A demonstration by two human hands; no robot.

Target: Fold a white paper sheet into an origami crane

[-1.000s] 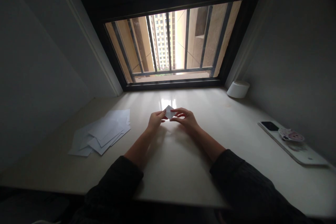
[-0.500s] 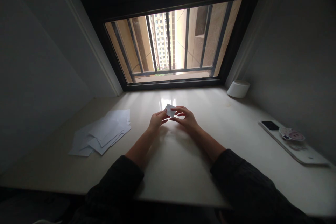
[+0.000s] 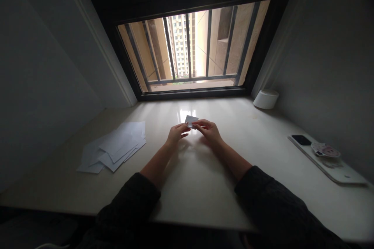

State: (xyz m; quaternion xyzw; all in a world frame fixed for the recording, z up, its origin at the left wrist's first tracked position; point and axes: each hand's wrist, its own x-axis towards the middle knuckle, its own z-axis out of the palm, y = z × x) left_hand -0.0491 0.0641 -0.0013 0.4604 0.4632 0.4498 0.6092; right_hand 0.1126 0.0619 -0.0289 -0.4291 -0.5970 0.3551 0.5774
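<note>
My left hand [image 3: 176,134] and my right hand [image 3: 209,131] meet in front of me above a pale, glossy counter [image 3: 198,190]. Each hand pinches a small folded piece of white paper [image 3: 191,120] between thumb and fingertips, neither open nor clenched into a fist. The paper appears to be held just above the counter, its lower part hidden by my fingers. Dark knitted sleeves [image 3: 271,202] cover my forearms up to the wrists' near side. To my left lies a loose, overlapping pile of white paper sheets [image 3: 112,149]. Ahead, a dark-framed window with metal bars [image 3: 189,46] lets in bright light, and a white cylindrical container [image 3: 265,99] stands at the far right corner. The folded piece is so small that a loosened pinch could drop it, and uneven pressure from my fingers could crease it crookedly. White paper against this pale, glare-lit surface could also be hard to make out.
</note>
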